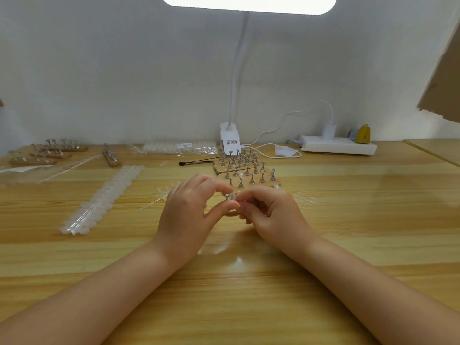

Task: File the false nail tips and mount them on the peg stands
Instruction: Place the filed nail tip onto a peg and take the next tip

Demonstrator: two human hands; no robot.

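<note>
So the left hand (189, 210) pinches a small peg (227, 196) between thumb and forefinger, the nail tip (233, 196) right against it at dead center; right hand (271, 212) at 3 o'clock, fingers curled, steadies the tip. I'd press it on square, gently, so it doesn't pop off.

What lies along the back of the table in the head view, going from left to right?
Wooden peg stands → single peg strip → bagged nail tips → lamp clamp → white power strip → yellow object.
</note>
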